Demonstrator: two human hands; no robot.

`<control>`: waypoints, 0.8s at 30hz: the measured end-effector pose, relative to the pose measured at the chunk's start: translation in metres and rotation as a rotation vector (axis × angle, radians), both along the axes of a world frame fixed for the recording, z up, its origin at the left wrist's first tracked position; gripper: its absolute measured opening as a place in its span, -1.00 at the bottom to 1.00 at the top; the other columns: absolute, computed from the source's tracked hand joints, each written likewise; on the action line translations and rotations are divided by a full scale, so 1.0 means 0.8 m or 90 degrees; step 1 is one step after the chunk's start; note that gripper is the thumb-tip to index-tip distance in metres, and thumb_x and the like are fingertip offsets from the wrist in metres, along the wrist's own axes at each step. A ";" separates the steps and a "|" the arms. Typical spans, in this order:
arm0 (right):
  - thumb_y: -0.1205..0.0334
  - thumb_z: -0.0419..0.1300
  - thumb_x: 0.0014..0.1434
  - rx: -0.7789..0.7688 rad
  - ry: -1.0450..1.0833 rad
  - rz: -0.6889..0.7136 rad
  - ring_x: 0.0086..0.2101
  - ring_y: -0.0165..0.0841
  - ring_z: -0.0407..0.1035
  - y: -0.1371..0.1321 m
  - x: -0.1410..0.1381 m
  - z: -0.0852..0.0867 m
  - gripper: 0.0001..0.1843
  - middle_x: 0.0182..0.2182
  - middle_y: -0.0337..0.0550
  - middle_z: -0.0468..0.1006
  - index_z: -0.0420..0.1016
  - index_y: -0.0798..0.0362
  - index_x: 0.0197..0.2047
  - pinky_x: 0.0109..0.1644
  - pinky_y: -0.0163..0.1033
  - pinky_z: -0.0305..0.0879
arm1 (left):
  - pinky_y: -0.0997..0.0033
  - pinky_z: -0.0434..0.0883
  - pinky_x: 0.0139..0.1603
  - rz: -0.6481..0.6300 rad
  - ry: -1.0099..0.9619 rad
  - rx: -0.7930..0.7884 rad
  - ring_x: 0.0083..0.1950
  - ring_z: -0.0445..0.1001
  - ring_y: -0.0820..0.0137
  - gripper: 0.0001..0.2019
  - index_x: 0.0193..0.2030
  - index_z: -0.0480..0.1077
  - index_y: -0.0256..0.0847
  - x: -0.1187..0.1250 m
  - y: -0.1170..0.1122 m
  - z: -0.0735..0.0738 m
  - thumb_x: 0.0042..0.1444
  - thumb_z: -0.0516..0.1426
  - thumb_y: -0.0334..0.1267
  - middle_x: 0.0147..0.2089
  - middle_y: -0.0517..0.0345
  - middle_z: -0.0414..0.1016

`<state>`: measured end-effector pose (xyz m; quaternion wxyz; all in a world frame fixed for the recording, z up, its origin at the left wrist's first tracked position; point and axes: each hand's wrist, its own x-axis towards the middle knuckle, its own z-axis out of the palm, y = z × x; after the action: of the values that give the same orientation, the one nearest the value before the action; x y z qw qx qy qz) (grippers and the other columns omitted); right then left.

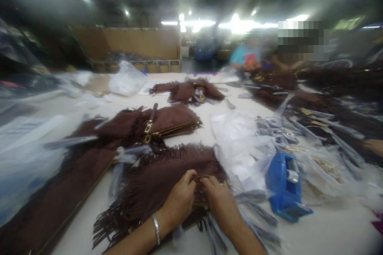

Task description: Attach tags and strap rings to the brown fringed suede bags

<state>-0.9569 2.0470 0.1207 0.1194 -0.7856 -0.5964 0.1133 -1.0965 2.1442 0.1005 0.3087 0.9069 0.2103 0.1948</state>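
Note:
A dark brown fringed bag [158, 173] lies flat in front of me on the white table. My left hand [180, 196] is closed at its near edge, thumb and fingers pinching the bag. Close beside it, my right hand [220, 199] also pinches the edge, where a thin brown strip arches between the two hands. The fingers cover much of what is gripped. Grey wrapped straps [216, 235] hang below the hands. Behind this bag is a stack of similar bags [176, 119] with gold zips and a strap with gold rings.
A blue tape dispenser [283, 187] stands to the right, by clear plastic bags [239, 147] and wrapped straps. More brown bags lie at the left [66, 183] and far centre [185, 91]. Plastic wrapping [127, 79] sits behind. Another person [245, 55] is across the table.

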 end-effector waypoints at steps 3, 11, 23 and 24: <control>0.49 0.05 0.24 0.007 -0.026 0.022 -0.22 -0.32 0.48 -0.004 0.003 -0.002 -0.59 -0.06 -0.15 0.47 0.34 -0.09 0.08 -0.18 -0.27 0.22 | 0.19 0.43 0.19 0.008 0.021 -0.006 0.11 0.41 0.27 -0.62 -0.05 0.29 -0.24 0.000 0.000 0.000 0.03 -0.09 -0.62 0.25 -0.10 0.19; 0.52 0.10 0.19 -0.048 -0.162 0.044 -0.42 -0.31 0.48 0.013 -0.009 0.013 -0.70 -0.18 -0.07 0.49 0.42 0.02 -0.06 -0.41 -0.28 0.15 | 0.19 0.45 0.14 0.011 0.025 -0.012 0.08 0.44 0.24 -0.64 -0.04 0.27 -0.27 -0.003 0.001 0.003 0.04 -0.07 -0.59 0.20 -0.14 0.24; 0.40 0.10 0.28 0.199 -0.318 0.327 -0.36 -0.26 0.25 -0.009 0.020 0.018 -0.90 -0.34 -0.16 0.41 0.42 0.06 -0.22 -0.32 -0.14 0.11 | 0.28 0.38 0.05 0.091 -0.053 -0.109 -0.06 0.38 0.34 -0.74 -0.25 0.31 -0.23 0.002 0.019 0.004 0.00 -0.06 -0.59 -0.02 0.00 0.30; 0.41 0.12 0.28 0.198 -0.298 0.312 -0.34 -0.26 0.25 -0.014 0.027 0.015 -0.90 -0.33 -0.16 0.41 0.42 0.06 -0.20 -0.28 -0.14 0.12 | 0.29 0.37 0.04 0.109 -0.071 -0.124 -0.06 0.37 0.34 -0.77 -0.31 0.30 -0.22 0.002 0.022 0.006 -0.01 -0.05 -0.59 -0.06 0.02 0.30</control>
<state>-0.9353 2.0358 0.1325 0.0670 -0.5967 -0.7879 -0.1367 -1.0950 2.1617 0.1049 0.3886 0.8393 0.2871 0.2492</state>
